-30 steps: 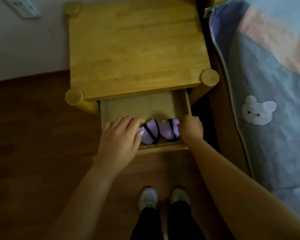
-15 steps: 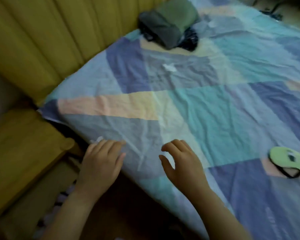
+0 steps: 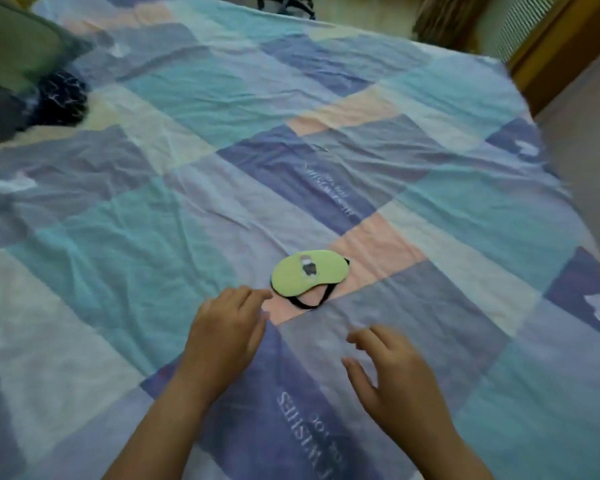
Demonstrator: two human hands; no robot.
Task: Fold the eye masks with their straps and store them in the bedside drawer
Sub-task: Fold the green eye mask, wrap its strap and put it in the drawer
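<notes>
A light green eye mask (image 3: 309,273) with a black strap lies flat on the patchwork bed cover, on a pink patch. My left hand (image 3: 224,336) hovers just below and left of it, fingertips a short way from the mask's left edge, fingers loosely apart and holding nothing. My right hand (image 3: 397,377) is lower and to the right, fingers spread, empty, apart from the mask. The bedside drawer is out of view.
The patchwork bed cover (image 3: 430,188) fills most of the view. A green and grey pillow (image 3: 11,64) and a dark bundle (image 3: 61,98) lie at the far left. The bed's right edge meets the floor (image 3: 582,133) and a wooden frame.
The view swung from the open drawer holding purple masks to the bed. Both hands left the drawer and moved over the cover toward the green mask.
</notes>
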